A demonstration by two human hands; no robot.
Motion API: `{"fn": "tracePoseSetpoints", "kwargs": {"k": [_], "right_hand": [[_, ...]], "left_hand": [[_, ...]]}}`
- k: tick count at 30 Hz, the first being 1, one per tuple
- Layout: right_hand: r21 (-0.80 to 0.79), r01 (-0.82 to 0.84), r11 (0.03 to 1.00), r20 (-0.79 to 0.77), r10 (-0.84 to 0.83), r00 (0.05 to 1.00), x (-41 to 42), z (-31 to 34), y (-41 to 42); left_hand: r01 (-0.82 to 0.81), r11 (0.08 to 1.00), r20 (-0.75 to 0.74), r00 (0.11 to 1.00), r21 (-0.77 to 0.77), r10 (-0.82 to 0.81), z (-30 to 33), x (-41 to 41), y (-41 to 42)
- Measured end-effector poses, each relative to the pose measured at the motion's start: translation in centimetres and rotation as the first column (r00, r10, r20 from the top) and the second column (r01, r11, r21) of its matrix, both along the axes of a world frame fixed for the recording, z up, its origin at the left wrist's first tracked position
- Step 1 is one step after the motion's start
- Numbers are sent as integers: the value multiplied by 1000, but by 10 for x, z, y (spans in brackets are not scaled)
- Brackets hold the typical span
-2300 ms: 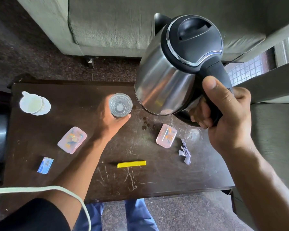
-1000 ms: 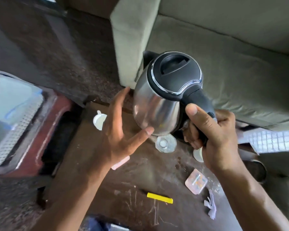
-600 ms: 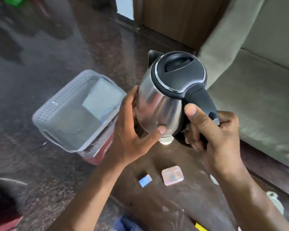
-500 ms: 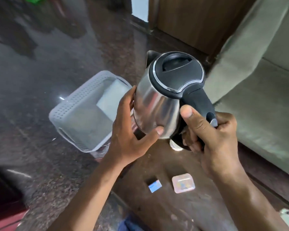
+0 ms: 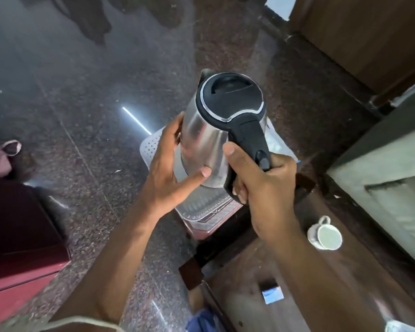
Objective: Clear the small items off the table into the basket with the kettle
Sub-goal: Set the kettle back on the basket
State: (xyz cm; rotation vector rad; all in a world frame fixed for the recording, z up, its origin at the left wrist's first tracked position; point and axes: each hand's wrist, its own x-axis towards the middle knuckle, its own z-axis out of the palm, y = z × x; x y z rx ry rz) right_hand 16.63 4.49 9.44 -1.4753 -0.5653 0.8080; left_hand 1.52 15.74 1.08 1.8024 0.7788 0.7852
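Note:
A steel kettle (image 5: 206,137) with a black lid hangs upright over a white perforated basket (image 5: 150,147) that stands on the floor left of the dark wooden table (image 5: 321,283). My right hand (image 5: 261,178) is shut on the kettle's black handle. My left hand (image 5: 170,168) presses flat against the kettle's steel side, thumb under its lower edge. The kettle hides most of the basket. On the table lie a white cup on a saucer (image 5: 325,236) and a small blue packet (image 5: 272,294).
The basket rests on a reddish box (image 5: 213,221) beside the table's corner. A maroon box (image 5: 19,236) stands on the granite floor at the left. A grey-green sofa (image 5: 393,168) and wooden panelling (image 5: 369,32) fill the right side.
The view has swung left from the table to the floor. Both hands have carried the kettle over the basket and lower toward it; the left hand, earlier on a glass, now braces the kettle.

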Motion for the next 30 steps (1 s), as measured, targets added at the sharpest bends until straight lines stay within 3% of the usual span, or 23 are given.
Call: {"fn": "tracePoseSetpoints", "kwargs": {"k": [9,14,30], "right_hand": [[-61,124,990,-20,-126,992,-70,-44,61],[-35,154,988,-27,-155,988,-94,-66,81],[-49,233,971,10,-233,973,-120,-91,86]], "left_hand": [[-6,996,-131,991,-87,-6,-32,-40,69],[23,983,-127,991,-180,-47,-34,-50,86],[84,985,-171,979,-149,-109,-37,-57,98]]}}
